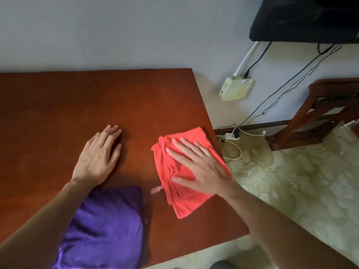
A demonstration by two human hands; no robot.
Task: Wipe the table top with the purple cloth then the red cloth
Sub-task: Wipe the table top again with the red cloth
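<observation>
Head view shows the right hand point(198, 167) lying flat on the red cloth point(182, 171), fingers straight and spread, palm pressing the fabric against the table top point(77, 98) rather than gripping it. The cloth sits near the table's right edge, its far right corner just reaching that edge, and its long axis runs from the far edge toward the person, tilted slightly. Most of the unwiped wood lies to the left and away from this hand, so any coming stroke would likely have to travel leftward and outward across the surface.

The left hand point(99, 156) rests open on bare wood, fingers straight and close together, holding nothing; it lies well apart from the red cloth and just beyond the purple cloth point(108, 226), with the forearm passing over that cloth's left part. The purple cloth lies bunched at the near edge, untouched by either palm, which suggests the second stage of the task is in hand.

The red cloth is soft, loosely folded in layers with rumpled ridges; a small pinkish tag point(156, 190) pokes from its left side. The table top is smooth, reddish-brown, matte wood.
</observation>
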